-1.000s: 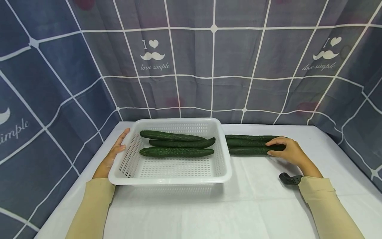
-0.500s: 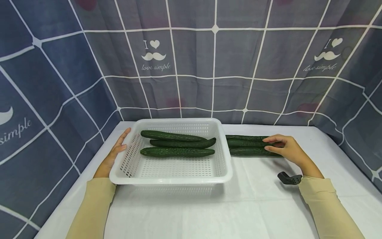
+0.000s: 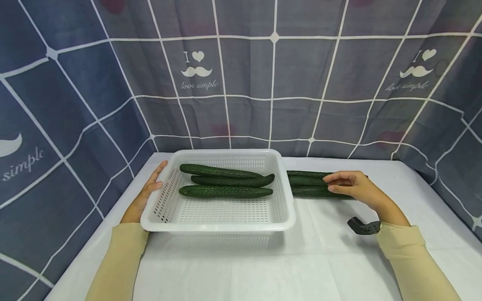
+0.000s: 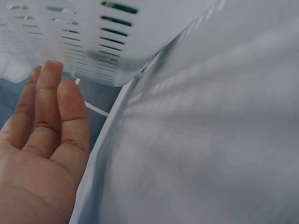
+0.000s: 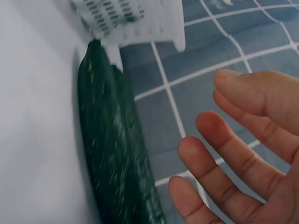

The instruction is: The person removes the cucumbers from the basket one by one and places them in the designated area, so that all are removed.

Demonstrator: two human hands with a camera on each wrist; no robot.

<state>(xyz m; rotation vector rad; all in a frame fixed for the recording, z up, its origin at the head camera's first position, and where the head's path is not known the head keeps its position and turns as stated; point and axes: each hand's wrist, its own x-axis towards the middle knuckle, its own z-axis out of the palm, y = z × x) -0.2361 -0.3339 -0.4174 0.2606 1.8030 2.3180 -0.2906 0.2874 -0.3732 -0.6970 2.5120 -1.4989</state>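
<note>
A white plastic basket [image 3: 218, 227] with perforated walls holds three dark green cucumbers [image 3: 226, 192] lying lengthwise. My left hand [image 3: 141, 198] is at the basket's left side, thumb near the rim. The left wrist view shows its fingers [image 4: 48, 93] extended beside the slotted wall [image 4: 88, 32]; contact there is hard to tell. Right of the basket, three more cucumbers [image 3: 310, 192] lie side by side on the table. Above their right part hovers my right hand [image 3: 357, 189], fingers loosely bent. In the right wrist view a gap separates those fingers [image 5: 198, 154] from the cucumbers [image 5: 112, 140].
A white cloth [image 3: 241, 267] covers the table. Grey-blue checked curtains [image 3: 244, 75] with white lines stand behind and at both sides. A black strap-like device [image 3: 363, 226] sits at my right wrist.
My right hand has slid left along the cucumbers on the table, from their right end toward the basket. The left hand and the basket keep their places; the head view shifts slightly.
</note>
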